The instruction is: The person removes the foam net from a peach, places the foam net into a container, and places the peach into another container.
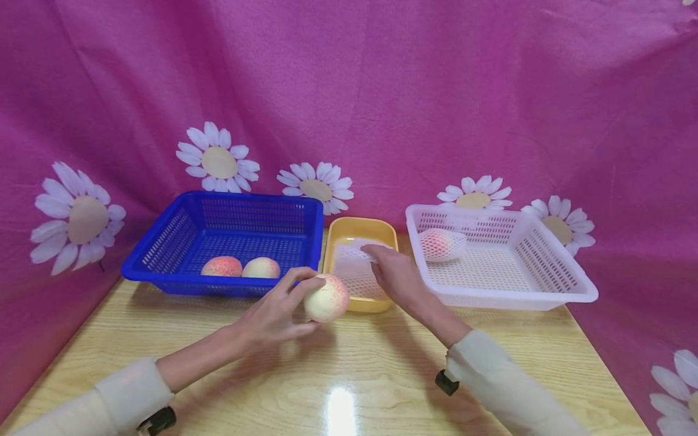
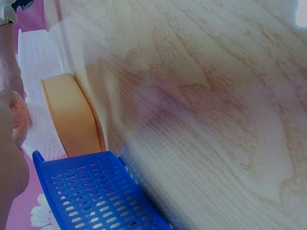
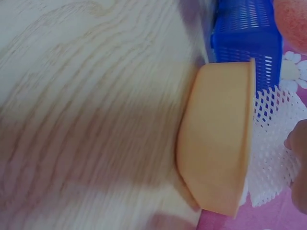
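Clearly, the job was only part of the way done. One bare peach (image 1: 327, 298) was up off the table (image 1: 305, 375), by the near right corner of the blue basket and next to the yellow box (image 1: 371, 304). The left hand (image 1: 275, 315) held it, with the fingers and the thumb bent around its side. No net was on this peach yet.

Close by, the right hand (image 1: 400, 275) was over the yellow box and pinched a white foam net (image 3: 271, 158) by its edge. The net stuck up past the rim of the box, and it looked flat, not pulled open. More white netting (image 1: 362, 280) lay inside the box, but the pieces were too hard to count.

Farther out, on the right, the white basket (image 1: 512, 298) had one peach in a net (image 1: 436, 245), lying at its left end. That one looked finished. On the left, the blue basket (image 1: 256, 209) had two bare peaches (image 1: 262, 267) side by side near its front wall, with no nets on them.

So, as far as it showed, one peach was done, one was being worked on, and two seemed left to do. Behind it all hung a pink cloth (image 1: 382, 91) with big white flowers.
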The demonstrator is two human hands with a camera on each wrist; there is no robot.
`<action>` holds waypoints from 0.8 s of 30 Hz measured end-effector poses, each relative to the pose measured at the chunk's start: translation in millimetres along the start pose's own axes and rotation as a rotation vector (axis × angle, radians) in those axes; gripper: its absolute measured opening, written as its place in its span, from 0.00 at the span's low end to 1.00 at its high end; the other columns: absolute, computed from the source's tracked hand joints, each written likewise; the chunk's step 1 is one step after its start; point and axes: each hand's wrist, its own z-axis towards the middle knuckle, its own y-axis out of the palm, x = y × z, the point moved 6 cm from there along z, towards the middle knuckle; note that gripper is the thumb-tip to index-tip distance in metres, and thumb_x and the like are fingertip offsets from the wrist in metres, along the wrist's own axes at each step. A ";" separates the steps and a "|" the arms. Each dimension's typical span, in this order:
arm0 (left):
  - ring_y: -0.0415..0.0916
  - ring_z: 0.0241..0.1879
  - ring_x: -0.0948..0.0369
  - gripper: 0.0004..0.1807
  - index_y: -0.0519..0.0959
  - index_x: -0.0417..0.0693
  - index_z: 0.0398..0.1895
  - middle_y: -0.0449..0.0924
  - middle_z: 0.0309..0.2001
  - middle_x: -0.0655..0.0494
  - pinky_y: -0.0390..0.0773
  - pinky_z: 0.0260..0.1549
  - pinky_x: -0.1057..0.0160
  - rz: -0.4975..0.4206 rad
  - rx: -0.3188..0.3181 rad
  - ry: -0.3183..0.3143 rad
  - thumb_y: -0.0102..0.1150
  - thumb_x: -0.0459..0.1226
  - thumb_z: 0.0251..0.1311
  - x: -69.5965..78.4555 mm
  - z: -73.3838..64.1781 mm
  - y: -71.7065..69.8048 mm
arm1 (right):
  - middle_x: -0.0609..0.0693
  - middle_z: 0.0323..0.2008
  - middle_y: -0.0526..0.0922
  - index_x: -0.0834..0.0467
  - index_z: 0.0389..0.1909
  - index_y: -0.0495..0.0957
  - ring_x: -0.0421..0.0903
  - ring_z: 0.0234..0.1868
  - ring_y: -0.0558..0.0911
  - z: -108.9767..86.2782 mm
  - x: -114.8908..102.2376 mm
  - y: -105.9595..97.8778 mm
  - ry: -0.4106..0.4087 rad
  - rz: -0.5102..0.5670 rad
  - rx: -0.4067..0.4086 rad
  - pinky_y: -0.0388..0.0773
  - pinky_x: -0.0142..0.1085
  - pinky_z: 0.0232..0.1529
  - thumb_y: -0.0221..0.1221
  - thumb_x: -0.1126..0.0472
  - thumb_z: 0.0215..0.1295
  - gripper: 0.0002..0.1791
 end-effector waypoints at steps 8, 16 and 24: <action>0.75 0.52 0.49 0.44 0.70 0.44 0.62 0.68 0.57 0.45 0.82 0.48 0.54 0.018 -0.003 -0.017 0.83 0.35 0.37 -2.0 0.3 -3.1 | 0.54 0.51 0.85 0.57 0.53 0.81 0.53 0.49 0.84 -7.2 2.3 18.8 0.041 -0.056 -0.179 0.83 0.47 0.38 0.64 0.70 0.59 0.20; 0.74 0.53 0.48 0.43 0.70 0.44 0.61 0.67 0.57 0.44 0.83 0.45 0.54 0.028 -0.010 -0.060 0.82 0.34 0.39 -10.0 0.5 -8.5 | 0.55 0.49 0.85 0.59 0.52 0.82 0.53 0.49 0.84 -11.9 1.3 27.2 0.056 -0.008 -0.298 0.82 0.47 0.45 0.62 0.54 0.66 0.18; 0.73 0.55 0.48 0.42 0.71 0.43 0.60 0.68 0.57 0.44 0.82 0.46 0.53 0.041 0.006 -0.084 0.83 0.34 0.38 -15.3 0.0 -15.4 | 0.57 0.51 0.84 0.60 0.54 0.81 0.54 0.54 0.82 -14.7 0.5 33.5 0.106 0.076 -0.390 0.78 0.47 0.54 0.56 0.46 0.71 0.24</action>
